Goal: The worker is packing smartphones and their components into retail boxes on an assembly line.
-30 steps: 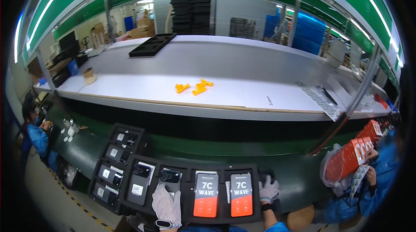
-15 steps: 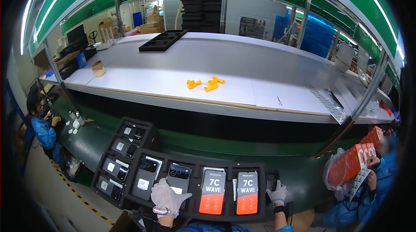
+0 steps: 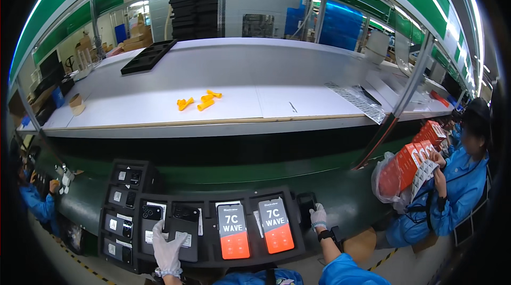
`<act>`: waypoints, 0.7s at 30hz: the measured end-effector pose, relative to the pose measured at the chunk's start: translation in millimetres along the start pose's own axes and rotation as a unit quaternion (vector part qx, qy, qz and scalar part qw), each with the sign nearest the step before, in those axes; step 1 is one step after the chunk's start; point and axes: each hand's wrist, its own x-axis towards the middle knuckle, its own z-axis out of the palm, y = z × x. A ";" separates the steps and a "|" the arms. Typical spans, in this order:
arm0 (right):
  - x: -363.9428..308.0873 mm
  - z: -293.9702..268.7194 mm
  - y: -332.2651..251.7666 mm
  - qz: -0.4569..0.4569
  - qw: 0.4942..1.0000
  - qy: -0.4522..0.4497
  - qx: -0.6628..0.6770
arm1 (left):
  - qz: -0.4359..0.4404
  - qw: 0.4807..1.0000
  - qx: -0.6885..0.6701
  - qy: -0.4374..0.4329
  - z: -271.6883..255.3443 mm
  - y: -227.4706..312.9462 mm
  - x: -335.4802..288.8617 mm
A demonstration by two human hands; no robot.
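A black compartment tray (image 3: 213,273) holds phones in front of me. Two lie face up with grey and orange screens, a left one (image 3: 233,231) and a right one (image 3: 276,226). Further left, a dark phone (image 3: 183,226) and another dark phone (image 3: 151,221) lie back up, with camera lenses and white labels showing. My left hand (image 3: 167,253), white-gloved, lies over these two with thumb and forefinger spread. Beyond the tray's right end, my gloved right hand (image 3: 318,217) has its fingers closed at the edge of a small black phone-like device (image 3: 306,203).
A second black tray (image 3: 120,208) with several phones adjoins on the left. A white shelf (image 3: 239,82) ahead carries yellow cone-like pieces (image 3: 205,105), a tape roll (image 3: 76,105) and a black tray (image 3: 149,57). At right, a co-worker (image 3: 452,178) holds a sheet beside bagged orange boxes (image 3: 400,170).
The view has turned to the right, so the scene sits further left. My left hand has slid toward the leftmost phone, uncovering more of its neighbour. My right hand has moved onto the device's right edge.
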 end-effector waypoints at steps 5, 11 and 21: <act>-0.1 -29.9 -6.0 -0.089 0.971 0.103 0.196 | -0.123 0.895 -0.399 -0.154 -9.3 -11.8 7.5; -21.4 -98.0 -41.3 -0.045 0.827 -0.031 0.559 | -0.253 0.617 -0.707 -0.235 -2.3 -28.4 -14.0; -156.0 -183.4 -169.1 -0.010 0.384 -0.547 0.744 | -0.162 0.641 -0.669 -0.339 22.7 40.8 -39.5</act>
